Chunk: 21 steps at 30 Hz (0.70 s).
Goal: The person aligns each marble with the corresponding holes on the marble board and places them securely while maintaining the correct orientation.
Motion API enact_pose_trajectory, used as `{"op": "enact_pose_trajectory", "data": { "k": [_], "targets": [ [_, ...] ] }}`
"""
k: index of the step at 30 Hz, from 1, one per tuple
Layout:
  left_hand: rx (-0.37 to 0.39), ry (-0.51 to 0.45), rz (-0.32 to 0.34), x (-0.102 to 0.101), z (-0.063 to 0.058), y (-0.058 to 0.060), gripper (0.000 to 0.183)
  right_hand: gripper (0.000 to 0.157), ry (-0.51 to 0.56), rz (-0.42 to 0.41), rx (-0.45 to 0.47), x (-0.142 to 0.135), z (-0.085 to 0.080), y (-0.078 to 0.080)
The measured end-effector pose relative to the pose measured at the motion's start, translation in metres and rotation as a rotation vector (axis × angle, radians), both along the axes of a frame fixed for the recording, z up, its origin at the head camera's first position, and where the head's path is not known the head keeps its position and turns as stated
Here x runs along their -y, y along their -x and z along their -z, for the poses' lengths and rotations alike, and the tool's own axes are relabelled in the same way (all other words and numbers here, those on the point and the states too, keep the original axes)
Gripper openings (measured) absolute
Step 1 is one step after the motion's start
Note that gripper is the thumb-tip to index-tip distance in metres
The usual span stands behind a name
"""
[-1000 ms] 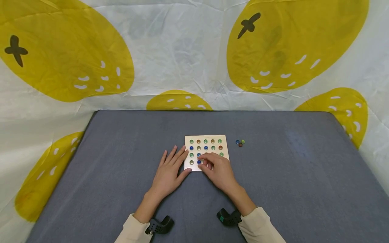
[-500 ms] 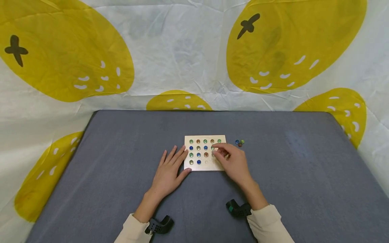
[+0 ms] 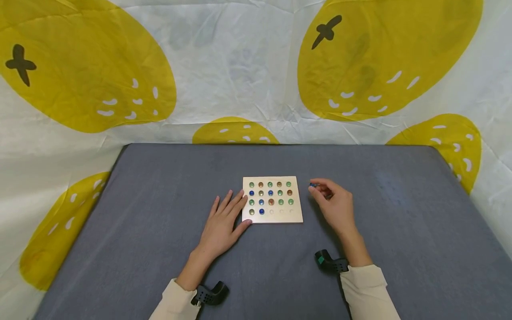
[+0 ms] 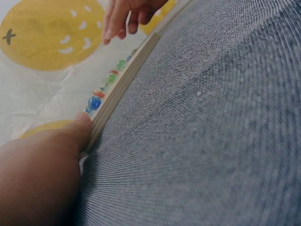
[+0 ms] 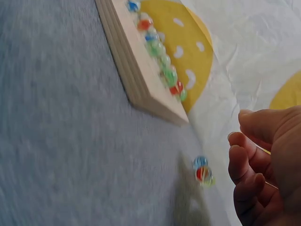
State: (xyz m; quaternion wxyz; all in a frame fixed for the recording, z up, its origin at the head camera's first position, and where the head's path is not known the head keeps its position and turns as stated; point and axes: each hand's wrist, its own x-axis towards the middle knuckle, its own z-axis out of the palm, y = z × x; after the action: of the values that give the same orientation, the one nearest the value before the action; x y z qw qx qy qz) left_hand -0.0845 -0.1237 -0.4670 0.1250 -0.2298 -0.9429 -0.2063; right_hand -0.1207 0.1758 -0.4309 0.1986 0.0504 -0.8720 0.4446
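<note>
Marble board between both hands

1. The board lay on the table.
2. On the board, the set marbles sat in four rows; in the nearest row, two were at the left, and the hollows were to the right of these.
3. The left hand was at the board's left, its thumb touching the near corner.
4. Right of the board, the loose marbles lay together, with the right hand near them.
5. Behind the table hung the cloth.
</note>
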Motion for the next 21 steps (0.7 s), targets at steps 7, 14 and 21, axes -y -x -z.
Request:
{"op": "enact_pose_trajectory", "data": {
  "k": [7, 14, 21],
  "targets": [
    [-0.023, 0.000, 0.008, 0.000, 0.001, 0.000, 0.061, 0.019, -0.022, 0.050, 0.020, -0.012, 0.009, 0.002],
    [-0.016, 0.001, 0.005, 0.000, 0.001, 0.001, 0.062, 0.020, -0.054, 0.058, 0.028, -0.017, 0.016, 0.002],
    [-0.015, -0.001, 0.007, 0.000, 0.001, 0.000, 0.061, 0.022, -0.077, 0.048, 0.049, -0.018, 0.021, 0.002]
  ]
}}
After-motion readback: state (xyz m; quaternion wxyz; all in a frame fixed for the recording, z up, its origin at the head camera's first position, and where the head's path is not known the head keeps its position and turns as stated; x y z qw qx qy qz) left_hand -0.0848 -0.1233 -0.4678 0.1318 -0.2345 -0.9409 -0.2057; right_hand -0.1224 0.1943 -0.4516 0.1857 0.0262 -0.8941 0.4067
